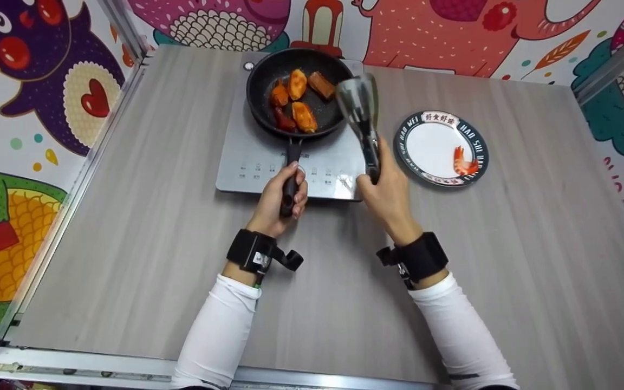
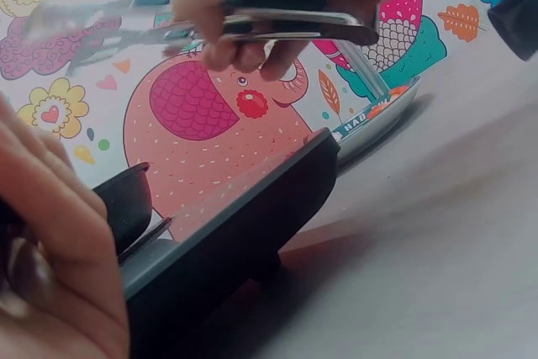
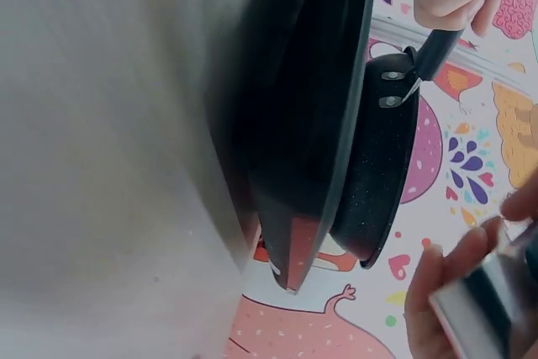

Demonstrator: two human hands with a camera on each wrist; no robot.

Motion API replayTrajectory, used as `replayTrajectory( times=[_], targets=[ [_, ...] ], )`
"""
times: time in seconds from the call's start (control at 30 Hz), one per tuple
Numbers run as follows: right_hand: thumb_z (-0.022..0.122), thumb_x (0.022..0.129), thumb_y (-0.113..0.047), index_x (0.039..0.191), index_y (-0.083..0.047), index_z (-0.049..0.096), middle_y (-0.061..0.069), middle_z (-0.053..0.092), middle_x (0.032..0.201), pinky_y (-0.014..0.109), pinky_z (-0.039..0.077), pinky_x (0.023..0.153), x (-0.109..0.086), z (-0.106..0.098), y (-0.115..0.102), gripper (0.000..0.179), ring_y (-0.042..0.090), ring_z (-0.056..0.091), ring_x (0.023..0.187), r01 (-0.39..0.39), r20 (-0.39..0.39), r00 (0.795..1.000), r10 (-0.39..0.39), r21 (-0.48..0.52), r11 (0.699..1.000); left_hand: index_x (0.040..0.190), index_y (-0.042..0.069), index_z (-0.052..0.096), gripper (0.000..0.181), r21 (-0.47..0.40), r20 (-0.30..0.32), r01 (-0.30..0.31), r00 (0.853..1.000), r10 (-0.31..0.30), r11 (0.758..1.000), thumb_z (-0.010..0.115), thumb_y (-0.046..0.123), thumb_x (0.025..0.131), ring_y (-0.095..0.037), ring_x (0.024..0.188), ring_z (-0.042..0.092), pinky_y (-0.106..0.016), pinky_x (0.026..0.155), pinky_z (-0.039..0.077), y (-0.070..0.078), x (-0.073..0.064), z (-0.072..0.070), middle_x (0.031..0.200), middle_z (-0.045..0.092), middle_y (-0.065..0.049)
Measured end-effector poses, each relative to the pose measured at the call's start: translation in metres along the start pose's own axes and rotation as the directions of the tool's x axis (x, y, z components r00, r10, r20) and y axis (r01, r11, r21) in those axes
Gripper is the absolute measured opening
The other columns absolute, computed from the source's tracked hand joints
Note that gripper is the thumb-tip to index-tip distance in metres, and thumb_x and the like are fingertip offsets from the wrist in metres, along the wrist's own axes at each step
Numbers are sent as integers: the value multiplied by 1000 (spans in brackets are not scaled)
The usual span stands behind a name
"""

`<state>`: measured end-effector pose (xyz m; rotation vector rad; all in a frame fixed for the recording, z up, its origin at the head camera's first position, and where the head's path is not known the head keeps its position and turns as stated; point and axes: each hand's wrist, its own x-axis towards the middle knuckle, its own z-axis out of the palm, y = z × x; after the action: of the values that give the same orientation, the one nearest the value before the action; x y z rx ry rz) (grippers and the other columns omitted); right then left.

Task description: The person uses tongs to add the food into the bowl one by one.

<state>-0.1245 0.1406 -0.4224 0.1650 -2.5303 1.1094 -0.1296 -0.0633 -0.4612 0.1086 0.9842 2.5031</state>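
My left hand [image 1: 275, 201] grips the black handle of a frying pan [image 1: 323, 114], which sits on a silver induction cooktop [image 1: 239, 154]. Inside the pan lie several glazed orange-brown food pieces [image 1: 304, 117], among them ones shaped like chicken wings, and a brown block [image 1: 322, 85]. A pair of kitchen tongs [image 1: 367, 127] with clear, broad ends is held in my right hand [image 1: 390, 192]. Their ends overlap the pan's right rim in the head view, with no food showing between them. In the left wrist view, the tongs [image 2: 286, 27] appear raised above the cooktop [image 2: 244, 233].
To the right of the cooktop stands a white plate [image 1: 426, 147] with a dark patterned rim, bearing one orange shrimp [image 1: 464, 162]. Cartoon-printed walls [image 1: 431, 38] border the wooden-look table [image 1: 144, 216] at the back and left. A metal rail [image 1: 84, 362] runs along the front edge.
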Motion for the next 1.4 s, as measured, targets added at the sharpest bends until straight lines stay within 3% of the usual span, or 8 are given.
replayTrajectory(
  times=[0.23, 0.37, 0.53, 0.7, 0.93, 1.03, 1.17, 1.4],
  targets=[
    [54, 69, 0, 143, -20, 12, 16, 48, 124, 32, 40, 59, -10, 0, 9, 88, 24, 47, 68, -81, 37, 996, 78, 89, 993, 78, 8, 42, 31, 23, 12, -14, 1000, 13, 1000, 41, 34, 94, -9, 33, 37, -20, 29, 29, -1, -1, 0, 52, 38, 0],
    [57, 69, -1, 143, -18, 11, 14, 40, 134, 34, 43, 60, -16, 2, 14, 89, 24, 50, 70, -100, 50, 994, 95, 117, 988, 78, 8, 42, 30, 26, 18, -14, 1000, 13, 1000, 40, 34, 94, -9, 33, 37, -20, 29, 29, 0, -2, -1, 52, 38, 0],
    [66, 75, -11, 142, -17, 19, 11, 59, 99, 30, 44, 62, -20, 3, 16, 82, 19, 51, 70, -148, 49, 989, 140, 212, 966, 78, 9, 42, 29, 10, 12, -16, 1000, 16, 1000, 41, 33, 94, -8, 33, 36, -20, 28, 30, 2, -2, -2, 51, 38, 1],
    [68, 79, -23, 131, -18, 36, 4, 49, 64, 27, 40, 42, -23, 3, 20, 61, 15, 44, 48, -228, 80, 974, 214, 337, 914, 78, 9, 42, 30, 5, 17, -10, 1000, 10, 1000, 41, 33, 94, -8, 34, 37, -20, 28, 30, 2, -2, -3, 51, 39, 1],
    [61, 85, -23, 101, -9, 47, 0, 41, 57, 25, 32, 35, -25, 2, 26, 26, 11, 37, 43, -398, 190, 915, 356, 570, 719, 77, 8, 43, 30, -6, 12, 0, 1000, 0, 1000, 42, 33, 94, -8, 34, 37, -19, 28, 30, 1, -1, -2, 51, 39, 1],
    [60, 85, -26, 84, -10, 43, 0, 39, 55, 24, 32, 36, -26, 0, 28, 24, 11, 37, 43, -424, 192, 899, 395, 612, 667, 78, 9, 43, 29, -4, 18, 4, 1000, -4, 1000, 41, 33, 94, -9, 34, 37, -19, 28, 30, 1, -1, -1, 51, 39, 1],
    [62, 83, -36, 69, -9, 39, 0, 34, 48, 26, 31, 32, -29, -5, 32, 38, 13, 34, 38, -425, 192, 895, 402, 641, 639, 78, 9, 42, 29, 16, 21, 4, 1000, -4, 1000, 41, 34, 94, -9, 34, 37, -20, 28, 31, 1, -1, -1, 52, 39, 1],
    [61, 80, -45, 57, -8, 40, 1, 34, 42, 29, 31, 27, -33, -11, 35, 49, 15, 34, 31, -495, 276, 867, 415, 574, 652, 77, 9, 43, 30, 38, 0, -4, 1000, 4, 999, 42, 34, 94, -8, 33, 38, -20, 29, 31, 0, -1, 0, 51, 39, 1]
  ],
)
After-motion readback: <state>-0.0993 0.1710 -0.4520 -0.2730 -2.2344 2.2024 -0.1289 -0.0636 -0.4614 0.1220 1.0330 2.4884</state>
